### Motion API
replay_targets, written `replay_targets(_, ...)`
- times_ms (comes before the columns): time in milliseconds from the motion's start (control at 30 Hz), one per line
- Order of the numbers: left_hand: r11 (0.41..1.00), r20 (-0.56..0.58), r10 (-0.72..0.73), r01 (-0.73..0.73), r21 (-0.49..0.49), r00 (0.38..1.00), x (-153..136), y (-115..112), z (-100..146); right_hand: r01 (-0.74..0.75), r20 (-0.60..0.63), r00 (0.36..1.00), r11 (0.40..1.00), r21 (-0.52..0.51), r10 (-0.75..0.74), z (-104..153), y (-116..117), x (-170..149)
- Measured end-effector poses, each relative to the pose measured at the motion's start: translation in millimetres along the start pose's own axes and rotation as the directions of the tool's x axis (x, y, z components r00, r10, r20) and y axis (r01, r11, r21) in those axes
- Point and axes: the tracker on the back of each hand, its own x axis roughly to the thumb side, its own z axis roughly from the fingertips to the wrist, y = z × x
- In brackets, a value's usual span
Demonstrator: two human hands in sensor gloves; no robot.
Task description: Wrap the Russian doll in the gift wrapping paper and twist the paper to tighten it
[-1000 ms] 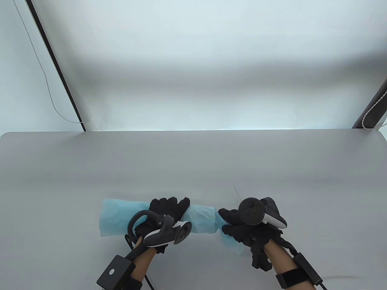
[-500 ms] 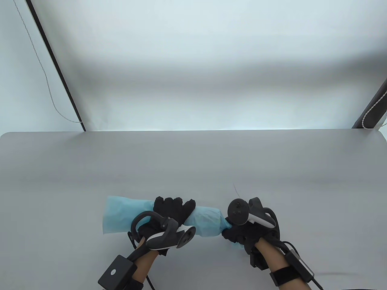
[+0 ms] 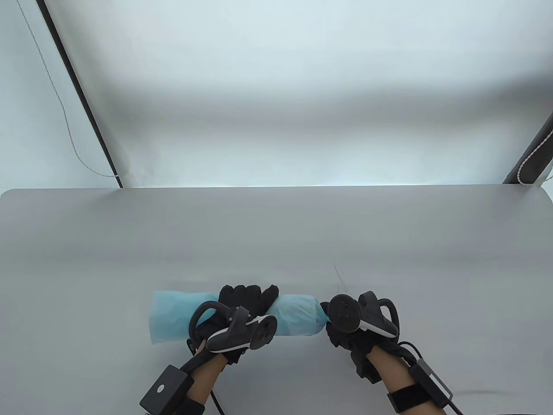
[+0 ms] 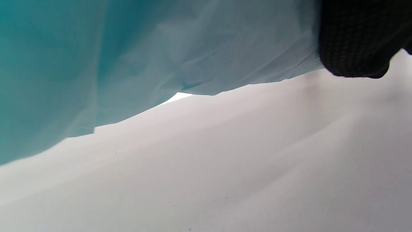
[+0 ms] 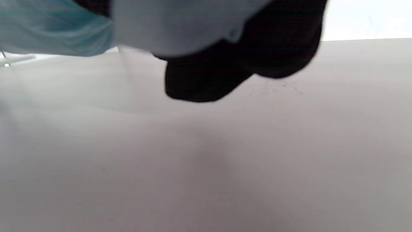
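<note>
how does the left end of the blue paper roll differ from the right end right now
The left end of the paper roll is an open, wide, untwisted tube; the right end is pinched narrow.
The left end lies free, with the left hand holding the roll further in; the right end sits in the grip of the right hand.
Both are the same light blue paper, low over the table.
</note>
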Motion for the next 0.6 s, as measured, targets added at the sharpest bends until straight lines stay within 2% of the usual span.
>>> replay_targets(67,1.0,0.004,-0.024,0.024,-0.009,1.0,0,-3,0,0.047,0.03,0.998,0.999,0.024,-0.047,-1,3,0)
replay_targets(200,0.999,-0.002,-0.043,0.043,-0.024,0.999,3,-7,-2,0.051,0.005,0.999,0.997,0.049,-0.051,-4,4,0)
replay_targets(267,0.998,-0.022,-0.057,0.057,-0.031,0.998,2,-7,-4,0.098,0.039,0.994,0.995,0.021,-0.098,-4,7,-3)
replay_targets(300,0.997,-0.028,-0.065,0.064,-0.034,0.998,2,-7,-4,0.142,0.057,0.988,0.989,0.05,-0.144,-4,8,-5)
replay_targets(367,0.995,-0.037,-0.091,0.089,-0.038,0.995,0,-11,-4,0.294,0.106,0.945,0.945,0.147,-0.31,-1,7,-8)
replay_targets(400,0.995,-0.043,-0.09,0.088,-0.047,0.995,-2,-12,-4,0.382,0.138,0.9,0.901,0.205,-0.413,1,8,-11)
replay_targets(500,0.997,-0.057,-0.07,0.068,-0.046,0.996,-7,-13,-2,0.52,0.12,0.827,0.829,0.204,-0.549,3,7,-16)
replay_targets(533,0.997,-0.056,-0.065,0.063,-0.041,0.996,-8,-13,-2,0.518,0.116,0.829,0.83,0.206,-0.546,2,5,-16)
replay_targets(600,0.997,-0.048,-0.077,0.075,-0.035,0.996,-7,-11,-1,0.462,0.121,0.867,0.87,0.17,-0.484,3,1,-17)
